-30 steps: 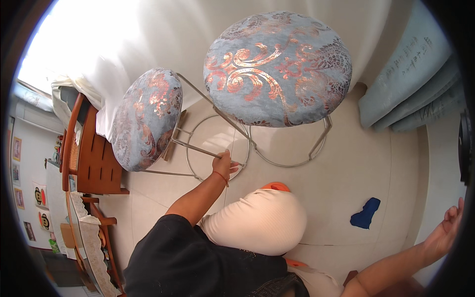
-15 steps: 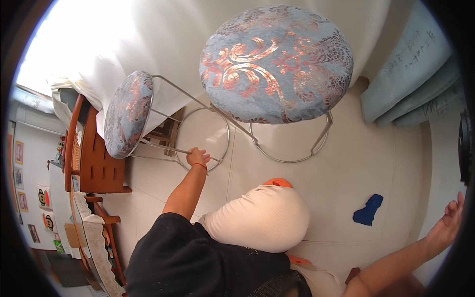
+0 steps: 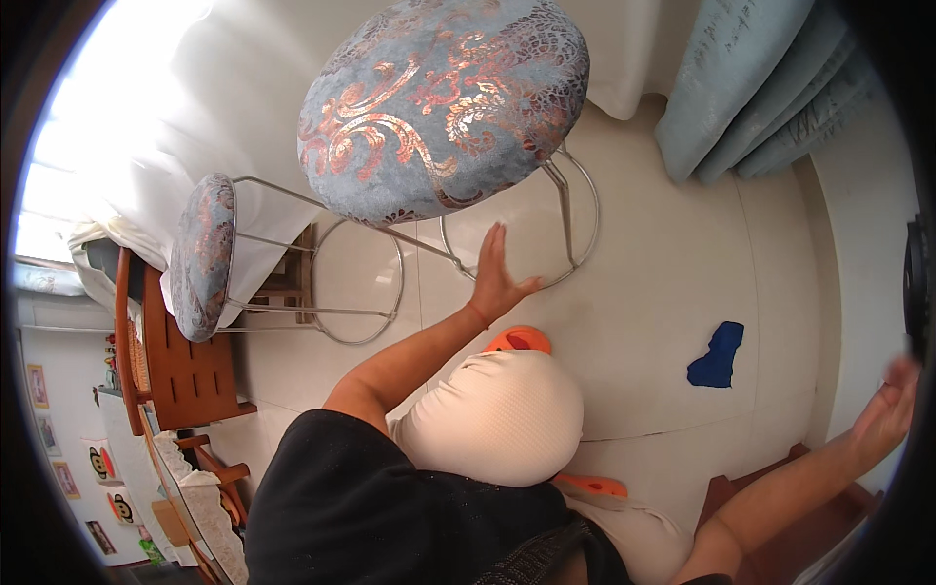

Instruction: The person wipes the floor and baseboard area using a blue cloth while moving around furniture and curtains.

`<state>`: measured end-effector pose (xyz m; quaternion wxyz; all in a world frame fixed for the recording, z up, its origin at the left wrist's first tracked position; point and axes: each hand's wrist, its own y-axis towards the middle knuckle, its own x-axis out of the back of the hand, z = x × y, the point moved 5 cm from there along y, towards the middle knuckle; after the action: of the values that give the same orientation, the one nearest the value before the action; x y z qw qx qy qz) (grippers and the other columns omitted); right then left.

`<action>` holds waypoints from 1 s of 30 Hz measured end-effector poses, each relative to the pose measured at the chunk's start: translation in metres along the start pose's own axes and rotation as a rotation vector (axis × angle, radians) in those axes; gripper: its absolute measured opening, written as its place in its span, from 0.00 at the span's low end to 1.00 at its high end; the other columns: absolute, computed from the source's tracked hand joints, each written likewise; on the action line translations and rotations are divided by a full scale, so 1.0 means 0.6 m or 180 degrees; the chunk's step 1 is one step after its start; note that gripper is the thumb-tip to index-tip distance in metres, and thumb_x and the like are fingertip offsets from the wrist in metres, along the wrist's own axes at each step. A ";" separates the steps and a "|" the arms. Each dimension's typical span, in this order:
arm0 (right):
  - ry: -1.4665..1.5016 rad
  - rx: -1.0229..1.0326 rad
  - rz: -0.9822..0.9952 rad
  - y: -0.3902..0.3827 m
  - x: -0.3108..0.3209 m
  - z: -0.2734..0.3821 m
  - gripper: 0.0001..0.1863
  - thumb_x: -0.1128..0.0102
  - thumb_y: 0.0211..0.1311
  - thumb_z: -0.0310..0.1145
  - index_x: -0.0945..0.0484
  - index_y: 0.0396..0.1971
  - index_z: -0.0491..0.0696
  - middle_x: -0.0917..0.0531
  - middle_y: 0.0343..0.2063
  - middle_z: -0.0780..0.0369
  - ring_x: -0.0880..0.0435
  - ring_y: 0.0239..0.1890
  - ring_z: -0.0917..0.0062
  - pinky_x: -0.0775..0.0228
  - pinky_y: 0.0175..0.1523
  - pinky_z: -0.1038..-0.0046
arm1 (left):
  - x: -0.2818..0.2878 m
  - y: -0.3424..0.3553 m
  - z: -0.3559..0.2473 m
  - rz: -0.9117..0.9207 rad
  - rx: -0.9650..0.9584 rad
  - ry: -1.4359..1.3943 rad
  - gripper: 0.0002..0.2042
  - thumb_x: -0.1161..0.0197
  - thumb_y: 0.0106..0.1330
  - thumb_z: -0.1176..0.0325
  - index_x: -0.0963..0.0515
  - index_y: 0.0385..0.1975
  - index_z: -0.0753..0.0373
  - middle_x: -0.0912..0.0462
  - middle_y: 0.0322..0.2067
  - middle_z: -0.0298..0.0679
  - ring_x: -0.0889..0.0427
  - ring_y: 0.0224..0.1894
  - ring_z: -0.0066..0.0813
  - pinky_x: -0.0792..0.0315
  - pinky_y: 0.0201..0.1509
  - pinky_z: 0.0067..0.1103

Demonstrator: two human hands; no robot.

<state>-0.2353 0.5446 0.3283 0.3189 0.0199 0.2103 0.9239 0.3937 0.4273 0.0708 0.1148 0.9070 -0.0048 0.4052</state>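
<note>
Stool point(image 3: 444, 102) with a round padded seat in blue-grey cloth and copper scrollwork stands on the pale tiled floor point(image 3: 663, 253), upright and close under my view, its thin metal legs running down to a ring base point(image 3: 575, 229). I see my left hand point(image 3: 495, 278) reaching out flat beside one leg, just below the seat's edge; its grip is spread, fingers straight and together, thumb out, holding nothing. Whether the palm touches the leg I cannot tell. A second stool point(image 3: 202, 255) of the same cloth lies tipped on its side to the left, seat facing sideways, its ring base point(image 3: 356, 283) standing on edge near a white curtain point(image 3: 166, 127). Beside it sits a brown wooden chair point(image 3: 180, 366). My right hand point(image 3: 885, 414) hangs far off at the right rim, blurred, its grip loosely spread and empty. A blue rag point(image 3: 717, 354) lies on the floor between the two hands. Blue-grey drapes point(image 3: 751, 78) hang at the upper right.
</note>
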 end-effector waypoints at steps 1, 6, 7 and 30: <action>-0.0060 0.0115 0.0103 -0.005 -0.007 0.011 0.12 0.51 0.66 0.32 0.24 0.42 0.40 0.20 0.39 0.58 0.23 0.43 0.75 0.36 0.54 0.74 | -0.012 0.043 -0.050 -0.0060 -0.0156 -0.0091 0.52 0.26 0.42 0.57 0.53 0.63 0.70 0.50 0.63 0.57 0.52 0.67 0.50 0.52 0.69 0.32; -0.0417 0.0618 0.0672 -0.037 -0.036 0.036 0.10 0.51 0.66 0.30 0.22 0.40 0.42 0.19 0.40 0.56 0.21 0.44 0.72 0.33 0.54 0.71 | -0.102 0.110 -0.090 0.1065 0.1434 -0.2563 0.14 0.40 0.62 0.58 0.26 0.22 0.63 0.25 0.22 0.32 0.29 0.31 0.20 0.35 0.41 0.19; -0.0470 0.0602 0.0550 -0.042 -0.031 0.042 0.11 0.51 0.66 0.30 0.23 0.40 0.42 0.19 0.41 0.55 0.21 0.44 0.71 0.33 0.54 0.71 | -0.103 0.107 -0.094 0.0982 0.1583 -0.2472 0.17 0.42 0.64 0.59 0.29 0.16 0.62 0.30 0.17 0.29 0.33 0.26 0.17 0.37 0.35 0.18; -0.1842 -0.1217 0.0165 -0.176 -0.139 -0.305 0.18 0.47 0.58 0.28 0.27 0.50 0.44 0.19 0.35 0.61 0.21 0.30 0.81 0.30 0.38 0.81 | 0.201 -0.194 0.271 -0.1024 0.3144 -0.0005 0.20 0.44 0.62 0.55 0.27 0.45 0.66 0.25 0.37 0.42 0.24 0.35 0.33 0.28 0.44 0.27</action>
<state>-0.1391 0.5005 0.1272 0.3397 0.2262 -0.0664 0.9105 0.6056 0.5166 0.0309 -0.2660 0.8426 0.3264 0.3357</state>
